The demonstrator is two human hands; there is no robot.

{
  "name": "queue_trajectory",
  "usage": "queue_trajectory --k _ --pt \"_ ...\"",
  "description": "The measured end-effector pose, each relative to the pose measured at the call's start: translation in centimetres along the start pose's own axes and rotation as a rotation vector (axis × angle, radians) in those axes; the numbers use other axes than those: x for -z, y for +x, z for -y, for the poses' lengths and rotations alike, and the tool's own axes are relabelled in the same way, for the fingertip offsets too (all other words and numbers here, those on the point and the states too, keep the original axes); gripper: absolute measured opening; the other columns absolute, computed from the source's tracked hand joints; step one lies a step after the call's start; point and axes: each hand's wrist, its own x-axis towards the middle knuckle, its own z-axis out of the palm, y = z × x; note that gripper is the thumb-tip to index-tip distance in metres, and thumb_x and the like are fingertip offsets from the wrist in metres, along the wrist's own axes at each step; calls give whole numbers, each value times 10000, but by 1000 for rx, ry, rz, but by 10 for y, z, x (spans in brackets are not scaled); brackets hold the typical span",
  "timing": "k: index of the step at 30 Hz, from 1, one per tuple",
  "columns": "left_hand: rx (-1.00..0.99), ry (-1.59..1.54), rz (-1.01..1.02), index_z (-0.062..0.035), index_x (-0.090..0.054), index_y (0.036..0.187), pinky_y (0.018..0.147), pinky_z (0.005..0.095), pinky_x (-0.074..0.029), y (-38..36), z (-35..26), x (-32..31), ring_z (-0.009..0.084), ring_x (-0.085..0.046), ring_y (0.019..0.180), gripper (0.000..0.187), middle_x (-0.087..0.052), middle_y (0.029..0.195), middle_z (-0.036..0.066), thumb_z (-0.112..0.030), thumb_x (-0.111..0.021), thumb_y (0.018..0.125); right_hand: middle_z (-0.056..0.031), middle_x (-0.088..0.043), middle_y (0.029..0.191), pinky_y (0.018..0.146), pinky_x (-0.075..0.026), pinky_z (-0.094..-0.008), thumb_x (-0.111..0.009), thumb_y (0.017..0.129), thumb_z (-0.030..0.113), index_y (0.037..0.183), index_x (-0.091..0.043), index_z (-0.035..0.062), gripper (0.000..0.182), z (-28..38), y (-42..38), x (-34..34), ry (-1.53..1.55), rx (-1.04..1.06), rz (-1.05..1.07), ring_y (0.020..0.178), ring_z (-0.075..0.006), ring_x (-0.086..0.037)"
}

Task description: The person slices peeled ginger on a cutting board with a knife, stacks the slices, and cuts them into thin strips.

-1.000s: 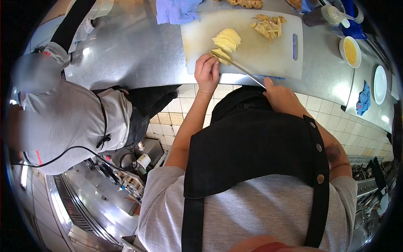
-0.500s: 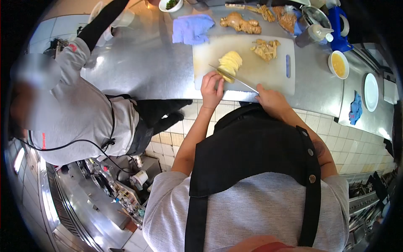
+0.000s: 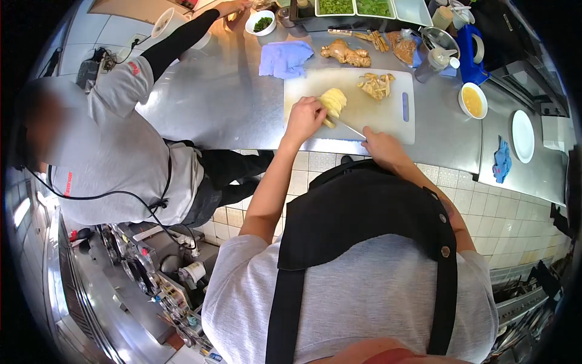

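Observation:
Pale yellow ginger slices lie fanned in a pile on the white cutting board. My left hand has its fingers curled against the left side of the ginger, partly covering it. In my right hand is the handle of a knife. Its blade points up and left into the ginger, and the tip is hidden near my left fingers. A small ginger piece shows just below the blade. Ginger peelings are heaped at the board's upper right.
Unpeeled ginger root and a blue cloth lie beyond the board. At right stand a squeeze bottle and a bowl of yellow liquid. A co-worker at left reaches over the counter near a bowl of chopped greens.
My left hand has moved up the board, from below the knife to beside the sliced pile. The knife stays by the ginger. The view has shifted, showing more of the counter's far side.

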Motion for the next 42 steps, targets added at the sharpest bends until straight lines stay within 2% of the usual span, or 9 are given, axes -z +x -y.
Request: queue_trajectory --k 1,4,13,19,22,26,32,33,42 --pt "33 -9 109 -12 -669 750 752 442 -483 2 2 1 304 -611 853 124 -655 896 108 -127 -651 793 -243 -653 874 742 -476 -551 -519 973 258 1078 -438 43 253 3 1 1 -14 -4 4 850 -451 -627" --pt "27 21 136 -10 -683 719 750 457 -482 5 4 0 297 -620 867 186 -655 878 105 -162 -624 808 -242 -655 871 743 -477 -553 -519 973 245 1073 -441 44 238 8 -3 1 -37 -4 -8 847 -443 -633" --pt "147 39 68 -28 -715 782 754 464 -486 -2 -1 -11 294 -625 909 197 -650 882 96 -196 -618 816 -257 -666 882 756 -493 -548 -542 958 221 1055 -458 14 244 7 -18 -4 -47 -43 -8 883 -445 -651" --pt "177 79 89 -2 -702 835 790 431 -511 1 -6 -11 351 -631 862 168 -655 898 152 -157 -640 825 -262 -663 889 763 -488 -555 -544 956 231 1048 -459 17 248 0 -25 -4 -36 -61 -19 895 -454 -641" --pt "134 13 -73 2 -675 836 756 472 -496 -3 -8 -11 353 -621 838 145 -628 886 157 -136 -644 802 -264 -661 890 775 -487 -553 -542 957 231 1039 -463 17 243 -2 -18 -9 -15 -24 -36 893 -460 -636" --pt "263 -53 -335 -14 -629 917 801 442 -474 -21 -33 -5 369 -586 923 180 -590 959 176 -91 -688 765 -280 -654 931 806 -476 -551 -544 957 230 1058 -482 -4 262 3 -19 -3 56 -46 -3 922 -470 -626" --pt "207 -57 -272 -23 -577 960 874 419 -462 -43 -44 -20 355 -547 1015 367 -546 1049 162 -122 -779 670 -290 -645 986 841 -475 -540 -552 954 236 1078 -506 -14 283 8 -18 4 102 -80 37 968 -462 -619" --pt "221 -23 -260 -34 -567 990 893 426 -454 -42 -45 -22 359 -519 1078 427 -513 1132 163 -118 -799 640 -291 -644 988 843 -475 -539 -553 953 237 1081 -506 -15 286 8 -19 4 106 -85 45 971 -461 -618" --pt "281 -52 -321 -2 -511 959 914 425 -451 -44 -45 -42 367 -504 1051 431 -438 1108 190 -75 -779 629 -275 -656 974 829 -483 -546 -552 953 252 1089 -501 -7 296 9 -18 -5 75 -98 10 950 -459 -629"
